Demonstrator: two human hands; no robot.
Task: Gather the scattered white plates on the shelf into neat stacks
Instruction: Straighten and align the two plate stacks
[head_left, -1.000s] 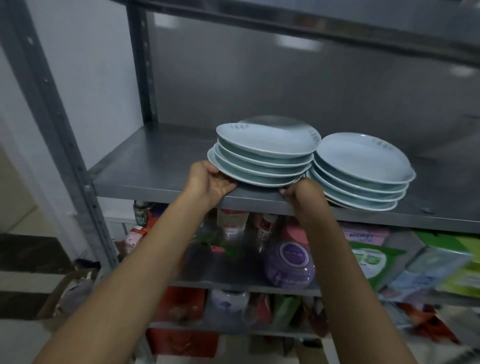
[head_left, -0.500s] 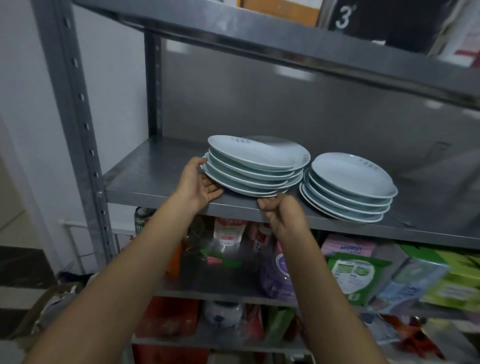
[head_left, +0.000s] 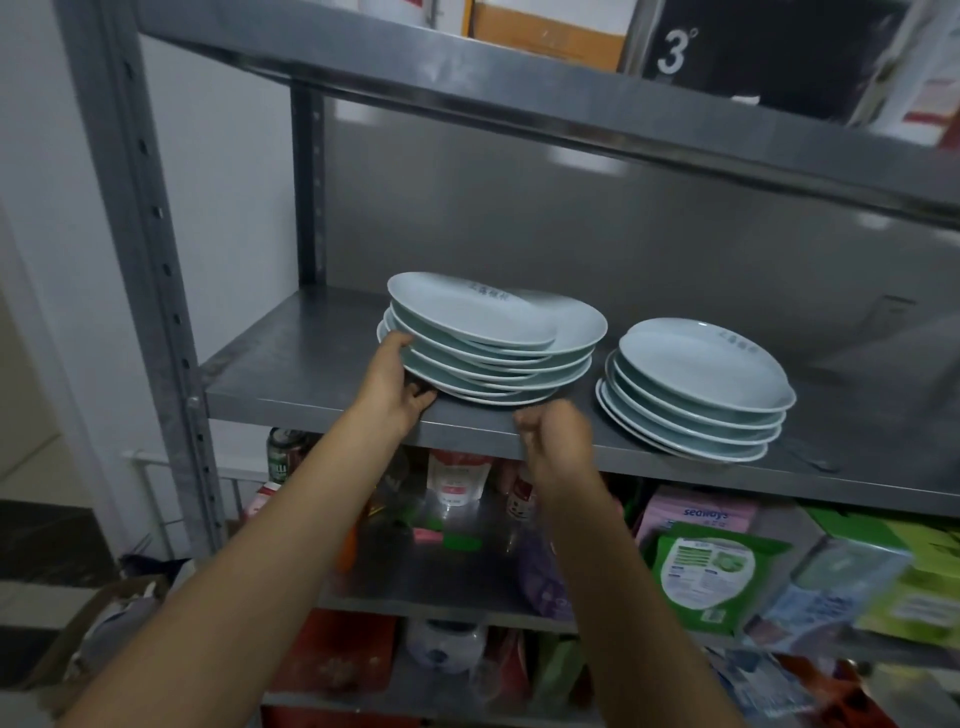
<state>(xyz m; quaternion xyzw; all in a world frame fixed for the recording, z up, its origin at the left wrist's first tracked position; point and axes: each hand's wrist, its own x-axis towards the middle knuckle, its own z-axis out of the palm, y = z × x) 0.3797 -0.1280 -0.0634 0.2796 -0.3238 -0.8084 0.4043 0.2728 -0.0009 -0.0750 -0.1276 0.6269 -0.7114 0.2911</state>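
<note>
Straightening of the left stack (head_left: 493, 353) on the shelf (head_left: 291, 374), top plates skewed (judged near the end). Left hand (head_left: 395, 384) clasping its left edge, thumb over the rims. Right hand (head_left: 553, 431) curled, empty, just below the front rim. Next: nudge flush, beside the right stack (head_left: 696, 395).

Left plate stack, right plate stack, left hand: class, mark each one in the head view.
left plate stack (head_left: 483, 325), head view, top plate's face.
right plate stack (head_left: 701, 369), head view, top plate's face.
left hand (head_left: 392, 382), head view, back of the hand.
</note>
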